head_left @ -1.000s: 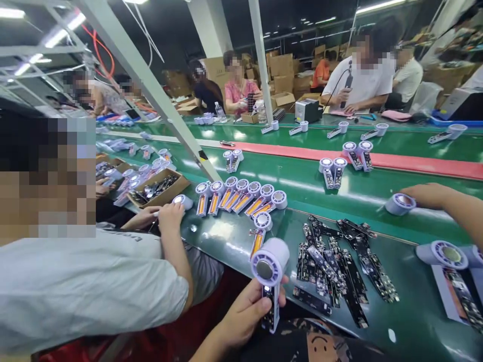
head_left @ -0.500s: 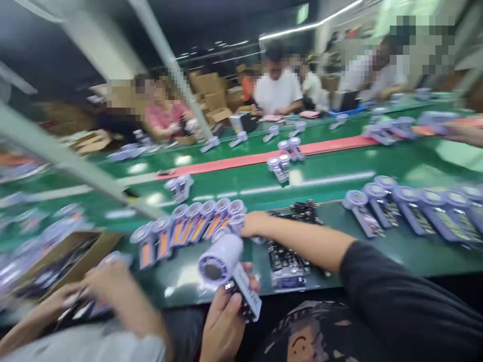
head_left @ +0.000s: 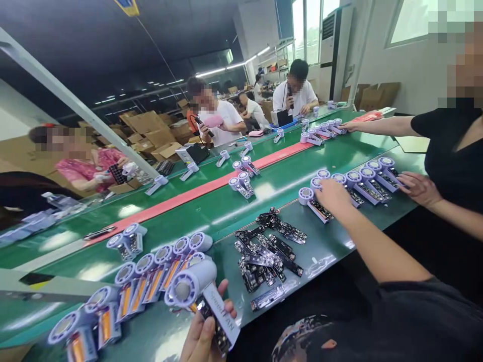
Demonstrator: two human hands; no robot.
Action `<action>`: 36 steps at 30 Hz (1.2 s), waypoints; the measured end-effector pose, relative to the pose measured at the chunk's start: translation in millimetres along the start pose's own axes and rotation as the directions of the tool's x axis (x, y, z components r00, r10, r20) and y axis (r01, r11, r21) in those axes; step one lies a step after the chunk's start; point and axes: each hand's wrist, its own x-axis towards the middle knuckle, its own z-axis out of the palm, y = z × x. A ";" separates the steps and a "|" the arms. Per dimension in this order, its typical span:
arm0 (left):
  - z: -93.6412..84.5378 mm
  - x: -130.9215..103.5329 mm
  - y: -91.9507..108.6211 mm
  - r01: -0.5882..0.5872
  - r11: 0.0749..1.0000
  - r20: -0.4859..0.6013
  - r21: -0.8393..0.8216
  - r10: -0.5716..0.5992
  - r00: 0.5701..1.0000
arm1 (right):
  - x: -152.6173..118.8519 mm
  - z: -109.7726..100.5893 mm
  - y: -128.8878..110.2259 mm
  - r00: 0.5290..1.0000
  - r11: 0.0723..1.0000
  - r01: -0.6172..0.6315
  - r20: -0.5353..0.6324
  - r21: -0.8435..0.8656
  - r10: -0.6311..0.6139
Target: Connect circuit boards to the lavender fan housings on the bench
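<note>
My left hand (head_left: 207,332), low in the middle, is closed around the handle of a purple handheld fan (head_left: 194,281). Its round head points up and left, and a black circuit board shows along the handle beside a lettered pale side. My right hand (head_left: 334,198) reaches far to the right, its fingers bent down at a fan (head_left: 319,182) in the right-hand row; the fingertips are partly hidden. Just left of that hand lies another fan (head_left: 306,196) with its board exposed. Between my hands is a pile of loose circuit boards (head_left: 266,251).
Fans with orange-faced handles (head_left: 126,274) line the left of the bench. Beyond runs a green conveyor with a red strip (head_left: 211,188), carrying small groups of fans. A co-worker's hand (head_left: 420,188) is by the right row's end. A slanted metal post (head_left: 75,95) crosses the left.
My right hand has gone from the left row of fans across to the right row. The view has swung right. My left hand still holds its fan.
</note>
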 end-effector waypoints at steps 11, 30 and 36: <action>71.4 68.9 -22.0 0.315 0.919 0.283 -0.239 -0.244 0.928 | -28.9 -0.5 112.8 0.797 0.790 -0.603 -0.087 -0.106 0.597; 148.5 129.7 -40.8 -0.133 0.967 0.190 -0.216 0.175 0.966 | 30.1 79.8 13.6 0.988 0.558 0.073 -0.137 0.827 0.073; 140.5 156.8 -54.4 -0.156 0.958 0.146 -0.240 0.195 0.970 | 54.5 116.5 -13.7 0.989 0.413 0.129 -0.148 0.902 0.013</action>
